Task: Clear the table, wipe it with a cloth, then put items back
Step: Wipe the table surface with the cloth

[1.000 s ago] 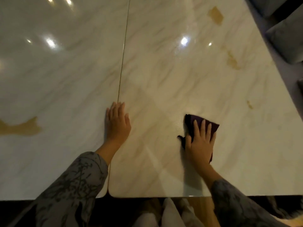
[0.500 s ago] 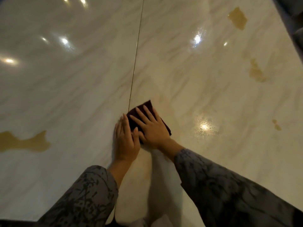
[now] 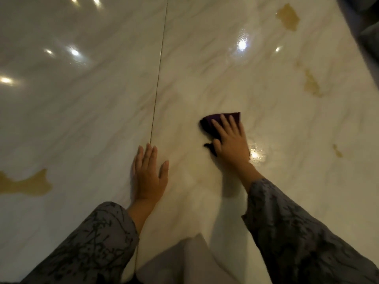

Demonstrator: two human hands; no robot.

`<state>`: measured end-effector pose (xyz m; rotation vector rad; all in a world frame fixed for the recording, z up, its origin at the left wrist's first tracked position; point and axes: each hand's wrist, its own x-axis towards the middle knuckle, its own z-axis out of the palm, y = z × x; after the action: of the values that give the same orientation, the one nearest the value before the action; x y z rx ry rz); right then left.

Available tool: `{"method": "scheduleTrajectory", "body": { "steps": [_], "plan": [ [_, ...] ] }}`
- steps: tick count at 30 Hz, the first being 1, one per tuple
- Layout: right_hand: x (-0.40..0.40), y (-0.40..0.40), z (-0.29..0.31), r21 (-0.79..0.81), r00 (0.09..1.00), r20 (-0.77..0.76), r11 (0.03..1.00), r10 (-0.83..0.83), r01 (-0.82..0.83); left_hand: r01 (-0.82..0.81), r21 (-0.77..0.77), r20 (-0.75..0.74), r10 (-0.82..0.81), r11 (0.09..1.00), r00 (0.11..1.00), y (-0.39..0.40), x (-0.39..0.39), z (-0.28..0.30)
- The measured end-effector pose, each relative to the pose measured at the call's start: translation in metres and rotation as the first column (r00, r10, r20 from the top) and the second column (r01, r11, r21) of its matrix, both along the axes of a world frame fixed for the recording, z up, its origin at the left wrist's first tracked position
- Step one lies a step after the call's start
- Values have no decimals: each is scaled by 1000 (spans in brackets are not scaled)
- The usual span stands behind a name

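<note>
table (image 3: pixel 86 111): glossy pale marble with faint grey veins, filling nearly the whole view; bright glints of lamps scattered on it.
seam (image 3: pixel 159 74): thin dark line running from the far edge toward the near edge, splitting the top in two slabs; near end hidden under the left hand.
left hand (image 3: pixel 148 173): flat on the marble, palm down, fingers straight and close together, thumb spread to the right; holds nothing; fingertips right at the seam.
right hand (image 3: pixel 230 142): palm down on the cloth, fingers straight and slightly spread, pressing it to the table; no curl round it to be seen.
cloth (image 3: pixel 213 123): dark purple, folded, flat on the right slab, mostly under the right hand; far edge and left corner showing past the fingertips, a small dark tip poking out by the thumb; well right of the seam, apart from the left hand.
stains: yellowish-brown patches in the marble, one large at the left edge (image 3: pixel 26 184), one at the far right (image 3: pixel 288 16), one mid right (image 3: pixel 311 84), one small further near (image 3: pixel 337 150); spill or pattern, cannot tell.
sleeves: grey with a dark branch-like print, on the left arm (image 3: pixel 86 247) and the right arm (image 3: pixel 297 232).
far right corner: dark blurred shapes past the table edge, too dim to name.
</note>
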<state>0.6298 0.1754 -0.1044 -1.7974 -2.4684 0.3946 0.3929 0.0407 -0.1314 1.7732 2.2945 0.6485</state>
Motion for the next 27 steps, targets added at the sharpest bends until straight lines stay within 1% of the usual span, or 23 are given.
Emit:
{"method": "scheduleTrajectory", "body": {
  "steps": [3, 5, 7, 10, 12, 13, 15, 17, 20, 22, 24, 25, 27],
  "plan": [
    [91, -6, -3, 43, 978, 10, 978, -206, 206, -6, 10, -9, 6, 1000, 1000, 0, 1, 1],
    [145, -9, -5, 57, 926, 53, 927, -373, 370, -8, 0, -32, 8, 1000, 999, -1, 1, 1],
    [176, -12, -5, 35, 857, 78, 860, -510, 509, -8, -14, -37, 7, 1000, 999, -1, 1, 2],
    [171, -15, -6, 28, 774, 117, 781, -622, 624, -4, -33, -60, 2, 999, 998, -1, 0, 3],
    [142, -18, -6, 34, 751, 145, 762, -644, 647, -4, -36, -66, 1, 999, 998, -1, 0, 4],
    [124, -22, -5, 30, 764, 140, 774, -630, 632, -3, -35, -62, 1, 999, 998, -1, 0, 4],
    [83, -34, -3, 3, 837, 86, 840, -541, 542, -1, -40, -46, -1, 999, 999, 0, 0, 3],
    [40, -54, 1, -8, 913, 31, 913, -407, 408, 1, -33, -27, -2, 999, 1000, 0, 0, 3],
    [-7, -96, 3, -6, 979, -16, 979, -202, 202, 6, -61, -42, -9, 998, 999, 0, -1, 4],
    [-20, -125, -1, -16, 998, -21, 998, -54, 54, 13, -97, -69, -20, 995, 997, 0, -1, 5],
    [-15, -148, -4, -12, 997, -28, 997, 71, -71, 15, -134, -78, -26, 991, 997, -1, -1, 7],
    [-6, -155, -6, 0, 993, -36, 993, 115, -115, 17, -156, -82, -30, 988, 996, -2, -2, 6],
    [18, -161, -7, 14, 988, -46, 989, 148, -148, 23, -202, -89, -42, 979, 995, 1, -3, 8]
  ]
}}
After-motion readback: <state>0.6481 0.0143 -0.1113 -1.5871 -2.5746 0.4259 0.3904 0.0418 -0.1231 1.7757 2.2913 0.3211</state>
